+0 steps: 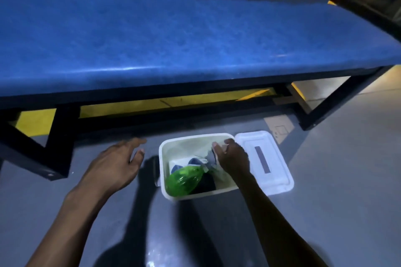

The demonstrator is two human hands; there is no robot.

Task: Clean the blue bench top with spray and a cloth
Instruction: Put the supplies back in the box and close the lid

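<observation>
The left hand [112, 166] hovers over the grey floor [325, 212], its grip wide and holding nothing. Just right, a white tub [161, 158] sits on the floor with a green spray bottle [183, 181] lying inside. The right hand [233, 158] reaches in, grip closed around the bottle's nozzle end. A white lid [264, 160] lies beside the tub. The blue worktop [173, 41] spans the far side.

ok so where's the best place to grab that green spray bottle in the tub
By the neck, just under the grey trigger head, coming from above. The green spray bottle lies tilted in the white tub, head up toward the right hand, whose fingers are already there; the fat body sits low against the near wall.
</observation>
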